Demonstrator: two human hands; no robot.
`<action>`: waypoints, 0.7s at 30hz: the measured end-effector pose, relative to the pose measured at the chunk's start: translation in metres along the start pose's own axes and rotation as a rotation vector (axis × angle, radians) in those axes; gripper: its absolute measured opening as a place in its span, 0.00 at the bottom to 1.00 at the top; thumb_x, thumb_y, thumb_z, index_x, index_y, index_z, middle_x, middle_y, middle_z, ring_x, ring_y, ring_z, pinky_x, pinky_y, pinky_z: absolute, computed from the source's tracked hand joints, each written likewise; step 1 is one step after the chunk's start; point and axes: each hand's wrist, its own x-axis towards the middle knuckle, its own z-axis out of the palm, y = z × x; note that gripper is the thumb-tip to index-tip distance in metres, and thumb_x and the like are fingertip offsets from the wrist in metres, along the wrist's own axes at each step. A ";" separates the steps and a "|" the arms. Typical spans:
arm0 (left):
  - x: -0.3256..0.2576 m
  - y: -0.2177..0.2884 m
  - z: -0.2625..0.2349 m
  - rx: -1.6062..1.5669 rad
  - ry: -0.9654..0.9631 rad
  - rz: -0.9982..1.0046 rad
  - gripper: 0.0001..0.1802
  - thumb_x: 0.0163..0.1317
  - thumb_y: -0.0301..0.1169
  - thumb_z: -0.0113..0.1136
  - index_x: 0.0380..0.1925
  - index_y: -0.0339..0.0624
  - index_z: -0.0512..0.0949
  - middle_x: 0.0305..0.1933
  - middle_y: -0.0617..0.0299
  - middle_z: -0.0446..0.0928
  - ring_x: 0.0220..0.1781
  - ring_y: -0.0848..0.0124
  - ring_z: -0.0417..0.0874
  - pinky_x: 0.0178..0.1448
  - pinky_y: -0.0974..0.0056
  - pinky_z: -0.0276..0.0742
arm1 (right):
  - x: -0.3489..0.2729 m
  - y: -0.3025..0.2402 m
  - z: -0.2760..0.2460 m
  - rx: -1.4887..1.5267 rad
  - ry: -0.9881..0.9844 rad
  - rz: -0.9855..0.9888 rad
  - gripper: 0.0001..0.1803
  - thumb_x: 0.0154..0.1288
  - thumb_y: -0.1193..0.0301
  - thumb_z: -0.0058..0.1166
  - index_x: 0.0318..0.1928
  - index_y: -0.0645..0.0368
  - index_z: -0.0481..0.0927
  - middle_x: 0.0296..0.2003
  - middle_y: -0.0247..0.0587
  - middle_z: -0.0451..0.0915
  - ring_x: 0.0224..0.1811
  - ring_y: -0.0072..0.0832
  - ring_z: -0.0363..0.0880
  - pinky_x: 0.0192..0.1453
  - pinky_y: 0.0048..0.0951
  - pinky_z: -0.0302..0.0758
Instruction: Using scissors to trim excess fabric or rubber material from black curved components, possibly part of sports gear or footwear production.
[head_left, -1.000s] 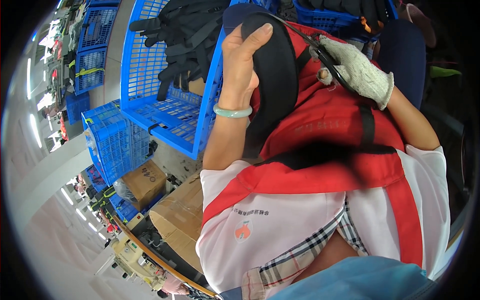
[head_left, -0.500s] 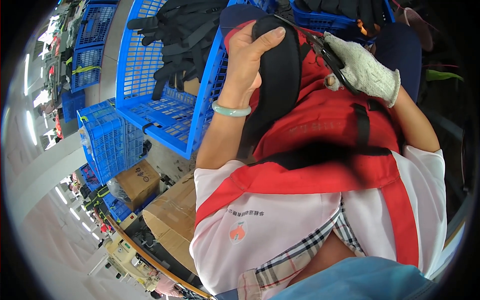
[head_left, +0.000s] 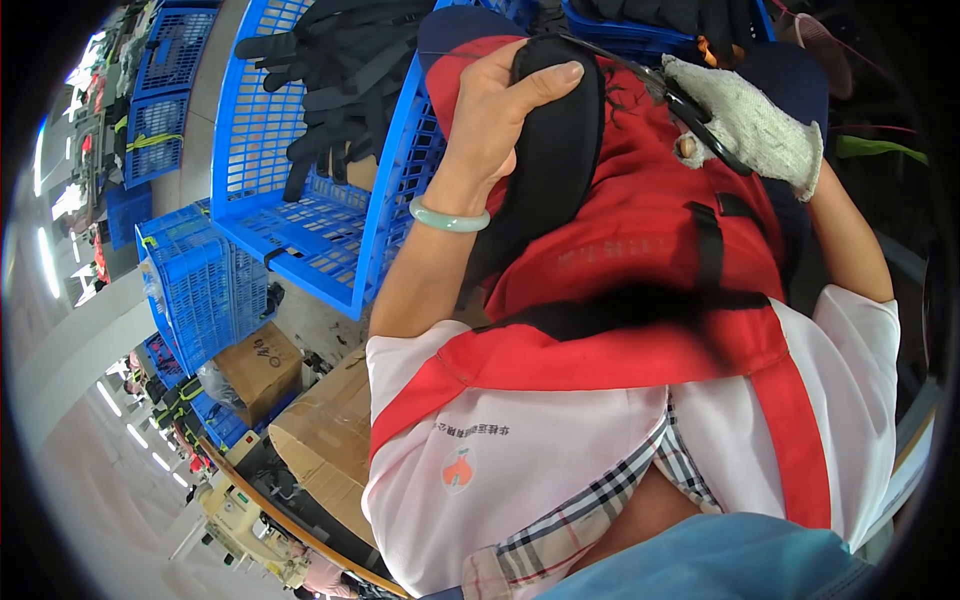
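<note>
Strap (head_left: 555, 140): long axis top to lower left of frame.
Left hand (head_left: 500, 105): fingers wrapped round strap.
Right hand (head_left: 745, 125): gloved, fingers closed on scissors (head_left: 690, 105).

One head camera looks steeply down, close over the red bag (head_left: 640, 230) on the lap

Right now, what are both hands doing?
Left hand: closed, gripping the black strap.
Right hand: gloved, closed on black scissors.

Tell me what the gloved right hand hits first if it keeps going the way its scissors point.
Probably the black padded strap held by the left hand: the right hand aims its scissors up-left across the red backpack. Depth unclear.
</note>
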 end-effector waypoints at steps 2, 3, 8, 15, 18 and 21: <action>0.000 -0.001 0.000 0.008 -0.013 0.003 0.09 0.55 0.26 0.67 0.34 0.35 0.80 0.31 0.62 0.82 0.31 0.75 0.82 0.36 0.73 0.78 | 0.002 -0.016 -0.003 -0.064 0.009 0.002 0.32 0.54 0.50 0.62 0.46 0.65 0.69 0.24 0.36 0.68 0.22 0.21 0.66 0.29 0.26 0.68; 0.001 -0.001 0.001 0.006 -0.014 0.000 0.09 0.55 0.26 0.67 0.34 0.35 0.80 0.31 0.62 0.82 0.31 0.75 0.82 0.36 0.73 0.78 | 0.001 -0.018 -0.006 -0.130 0.025 0.008 0.30 0.55 0.52 0.62 0.45 0.65 0.69 0.24 0.36 0.69 0.22 0.21 0.68 0.29 0.26 0.68; 0.003 -0.006 0.001 0.016 -0.009 -0.005 0.09 0.55 0.26 0.67 0.35 0.35 0.80 0.31 0.62 0.82 0.31 0.76 0.82 0.35 0.73 0.78 | 0.002 -0.016 -0.015 0.442 -0.230 0.262 0.18 0.63 0.59 0.53 0.42 0.61 0.70 0.22 0.30 0.71 0.18 0.14 0.70 0.21 0.15 0.67; 0.005 -0.010 0.008 0.013 -0.081 -0.036 0.09 0.55 0.26 0.67 0.35 0.35 0.81 0.32 0.62 0.82 0.31 0.76 0.82 0.36 0.73 0.79 | -0.017 0.046 -0.022 0.892 -0.414 0.716 0.10 0.65 0.66 0.45 0.41 0.59 0.70 0.21 0.28 0.74 0.17 0.09 0.70 0.17 0.10 0.67; 0.005 -0.009 0.013 0.072 -0.082 -0.031 0.09 0.55 0.26 0.67 0.36 0.35 0.81 0.32 0.63 0.82 0.32 0.77 0.82 0.37 0.73 0.79 | 0.001 0.016 -0.027 -0.059 -0.096 -0.153 0.25 0.56 0.62 0.59 0.49 0.64 0.71 0.22 0.30 0.73 0.23 0.15 0.74 0.23 0.17 0.71; 0.005 -0.007 0.015 0.122 -0.105 -0.024 0.10 0.56 0.26 0.66 0.37 0.35 0.81 0.33 0.63 0.82 0.33 0.78 0.82 0.37 0.73 0.79 | 0.008 -0.009 -0.048 0.029 -0.337 0.124 0.24 0.55 0.61 0.61 0.48 0.62 0.72 0.22 0.29 0.72 0.21 0.13 0.71 0.21 0.16 0.68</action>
